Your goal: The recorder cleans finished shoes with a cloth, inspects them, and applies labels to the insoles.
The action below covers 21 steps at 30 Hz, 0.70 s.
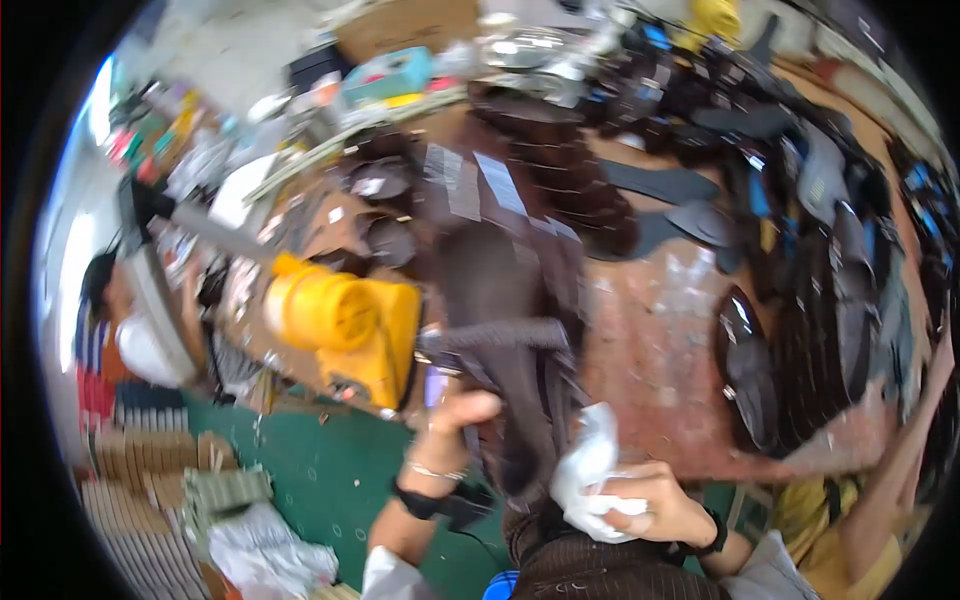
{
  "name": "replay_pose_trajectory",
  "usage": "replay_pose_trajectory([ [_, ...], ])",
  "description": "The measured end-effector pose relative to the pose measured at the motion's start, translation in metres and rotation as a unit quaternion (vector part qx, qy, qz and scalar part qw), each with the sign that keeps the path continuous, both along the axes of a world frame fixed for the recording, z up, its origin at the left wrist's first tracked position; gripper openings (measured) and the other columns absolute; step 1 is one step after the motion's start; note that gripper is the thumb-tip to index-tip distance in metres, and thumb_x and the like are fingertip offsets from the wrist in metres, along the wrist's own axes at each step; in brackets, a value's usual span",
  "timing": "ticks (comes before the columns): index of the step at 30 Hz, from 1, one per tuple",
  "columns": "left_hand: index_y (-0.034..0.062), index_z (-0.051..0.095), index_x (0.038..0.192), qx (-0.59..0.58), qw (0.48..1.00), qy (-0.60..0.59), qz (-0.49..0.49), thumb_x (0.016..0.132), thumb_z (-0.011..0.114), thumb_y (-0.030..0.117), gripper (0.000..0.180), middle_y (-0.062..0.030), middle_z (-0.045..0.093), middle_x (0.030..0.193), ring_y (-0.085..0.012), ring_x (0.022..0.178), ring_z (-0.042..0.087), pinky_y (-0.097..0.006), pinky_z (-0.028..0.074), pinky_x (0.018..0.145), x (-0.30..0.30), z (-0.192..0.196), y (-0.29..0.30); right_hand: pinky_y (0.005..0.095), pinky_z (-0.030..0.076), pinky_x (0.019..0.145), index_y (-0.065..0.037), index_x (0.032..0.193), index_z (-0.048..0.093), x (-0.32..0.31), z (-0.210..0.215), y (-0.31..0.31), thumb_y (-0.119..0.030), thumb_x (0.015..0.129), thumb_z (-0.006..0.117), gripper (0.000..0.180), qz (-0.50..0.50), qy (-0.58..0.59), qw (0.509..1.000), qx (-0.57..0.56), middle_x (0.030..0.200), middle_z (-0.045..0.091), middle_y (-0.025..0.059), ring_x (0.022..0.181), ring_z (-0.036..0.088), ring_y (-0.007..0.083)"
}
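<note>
My left hand [455, 425] is closed at the near left edge of a dark brown shoe [525, 420], its thumb lying over the edge and the other fingers mostly hidden. The shoe is smeared by motion, and a greyish band crosses it. Off to the right, my right hand [655, 505] grips a crumpled white cloth or wad [588, 460] just beside the shoe's near end; I cannot tell its material. A yellow appliance with a round grille [345, 310] stands left of the shoe, close to my left hand.
Dark shoes [745, 370] and loose grey insoles [660, 183] crowd the right of the reddish worktable [650, 370]. A teal tray [390, 75] sits at the far side. Another person's arm [915, 430] reaches in at right. Stacked cartons [130, 505] stand on the green floor [300, 450].
</note>
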<state>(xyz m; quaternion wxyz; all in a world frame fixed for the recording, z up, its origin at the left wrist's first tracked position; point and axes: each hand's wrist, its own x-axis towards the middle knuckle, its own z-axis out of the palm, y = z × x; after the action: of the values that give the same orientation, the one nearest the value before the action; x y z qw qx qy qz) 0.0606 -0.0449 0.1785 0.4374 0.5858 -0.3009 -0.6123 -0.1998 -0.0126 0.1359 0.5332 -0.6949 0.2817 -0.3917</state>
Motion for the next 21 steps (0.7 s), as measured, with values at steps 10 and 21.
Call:
replay_pose_trajectory([
  [10, 0.0076, 0.061, 0.121, -0.09, 0.99, -0.035, 0.098, 0.087, 0.064, 0.04, 0.047, -0.007, 0.063, 0.121, -0.0228, 0.108, 0.062, -0.038, 0.048, 0.097, 0.234, 0.07, -0.265, 0.0408, 0.052, 0.074, -0.009, 0.129, 0.056, -0.052, -0.009, -0.021, -0.028, 0.084, 0.068, 0.05, -0.282, 0.327, 0.902, 0.002, 0.109, 0.063, 0.0196, 0.085, 0.063, 0.0364],
  [21, 0.0064, 0.046, 0.141, 0.014, 0.949, -0.287, 0.131, 0.089, 0.051, 0.057, 0.073, -0.0089, 0.057, 0.132, -0.0284, 0.112, 0.056, -0.033, 0.044, 0.096, 0.422, -0.102, -0.325, 0.0313, 0.037, 0.104, 0.001, 0.139, 0.042, -0.211, 0.055, -0.011, -0.023, 0.093, 0.059, 0.055, -0.663, 0.024, 0.733, 0.155, 0.136, 0.048, 0.0159, 0.127, 0.045, 0.0221],
])
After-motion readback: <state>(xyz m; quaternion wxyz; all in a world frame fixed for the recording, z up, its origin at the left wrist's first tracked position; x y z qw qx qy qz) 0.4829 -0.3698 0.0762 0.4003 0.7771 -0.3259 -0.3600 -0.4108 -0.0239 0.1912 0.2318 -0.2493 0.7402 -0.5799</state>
